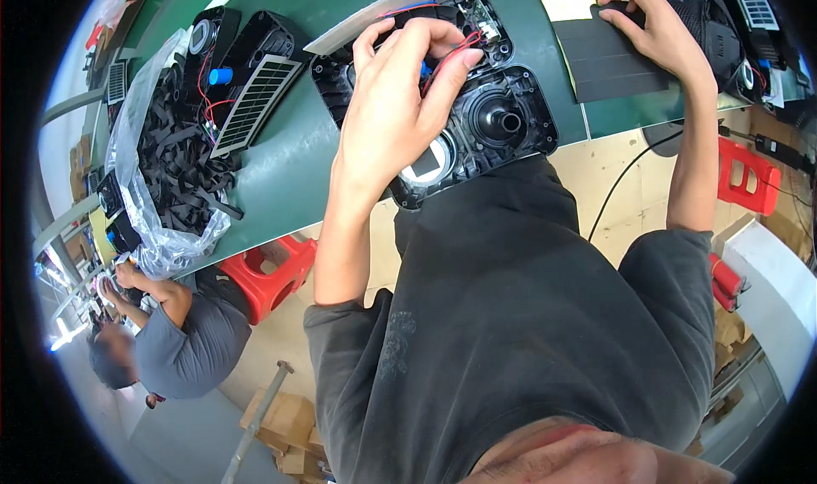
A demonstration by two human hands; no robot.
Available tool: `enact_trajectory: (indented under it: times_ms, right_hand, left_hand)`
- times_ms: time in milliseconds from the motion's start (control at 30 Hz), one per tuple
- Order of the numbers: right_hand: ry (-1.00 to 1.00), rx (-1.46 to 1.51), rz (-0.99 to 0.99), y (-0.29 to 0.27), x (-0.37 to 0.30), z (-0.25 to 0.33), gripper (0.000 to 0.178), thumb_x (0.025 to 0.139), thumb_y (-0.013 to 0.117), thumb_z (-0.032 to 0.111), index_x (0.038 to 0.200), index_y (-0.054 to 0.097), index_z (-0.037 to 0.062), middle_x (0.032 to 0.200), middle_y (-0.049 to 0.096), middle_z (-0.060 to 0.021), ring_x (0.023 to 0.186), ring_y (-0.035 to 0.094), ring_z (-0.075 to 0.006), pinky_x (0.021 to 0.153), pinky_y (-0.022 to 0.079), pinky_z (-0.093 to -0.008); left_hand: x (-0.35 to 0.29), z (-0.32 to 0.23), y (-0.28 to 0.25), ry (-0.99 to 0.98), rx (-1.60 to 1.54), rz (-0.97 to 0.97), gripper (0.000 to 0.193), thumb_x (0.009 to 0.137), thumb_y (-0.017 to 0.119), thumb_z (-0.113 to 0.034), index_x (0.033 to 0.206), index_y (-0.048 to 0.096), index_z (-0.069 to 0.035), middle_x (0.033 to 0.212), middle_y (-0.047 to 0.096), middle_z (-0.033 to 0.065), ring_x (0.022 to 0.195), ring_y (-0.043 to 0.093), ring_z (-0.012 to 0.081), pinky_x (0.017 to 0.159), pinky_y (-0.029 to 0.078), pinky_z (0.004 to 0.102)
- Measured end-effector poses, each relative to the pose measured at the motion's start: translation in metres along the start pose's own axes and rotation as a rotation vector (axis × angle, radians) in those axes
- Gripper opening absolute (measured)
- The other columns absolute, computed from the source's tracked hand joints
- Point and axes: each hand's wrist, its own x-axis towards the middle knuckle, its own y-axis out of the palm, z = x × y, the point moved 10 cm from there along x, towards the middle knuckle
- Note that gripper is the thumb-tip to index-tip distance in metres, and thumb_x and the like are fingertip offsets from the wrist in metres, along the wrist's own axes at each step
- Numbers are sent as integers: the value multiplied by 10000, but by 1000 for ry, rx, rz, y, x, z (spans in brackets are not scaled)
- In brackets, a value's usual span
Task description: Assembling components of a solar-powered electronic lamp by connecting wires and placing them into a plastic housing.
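An opened black speaker housing (532,101) lies in two halves at the table's front edge, right before me. One half carries a round speaker cone (498,120) and a white-faced round part (428,162); the other holds a small circuit board (483,24). My left hand (396,88) is over the housing, thumb and fingers closed on red wires (459,51). A flat pale panel (366,17) leans along the far side. To the right, my right hand (655,28) pinches the corner of a black foam strip (608,11) at a cut black foam sheet (608,63).
At left, a clear plastic bag (132,186) is full of black strips (183,156). Beside it stand another opened housing (264,37) and a small solar panel (255,105). A black mesh bag (689,7) lies far right. A co-worker (191,339) sits at left near a red stool (272,275).
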Motion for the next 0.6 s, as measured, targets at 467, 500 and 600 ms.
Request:
enact_trajectory:
  times_ms: [467,500,600]
  right_hand:
    - [60,328,-230,13,-24,-63,201,993,697,157,1146,707,27,1078,754,-77,1011,719,-160,928,547,-292]
    - [63,159,-329,3,-24,-51,200,974,701,141,1127,702,11,1051,733,-96,995,715,-200,917,545,-309]
    - [111,150,-447,-20,-7,49,69,863,724,34,910,682,7,951,682,-116,859,675,-249,774,544,-342]
  left_hand:
    - [-11,-16,-6,256,299,-262,95,868,770,-45,955,740,-20,831,677,89,807,667,261,1021,485,436]
    - [-10,-19,-6,269,273,-259,73,893,736,-32,952,711,4,842,660,122,825,654,307,976,499,436]
    - [-10,-11,1,249,306,-197,104,879,729,-36,950,656,-16,873,615,107,894,612,317,995,473,465]
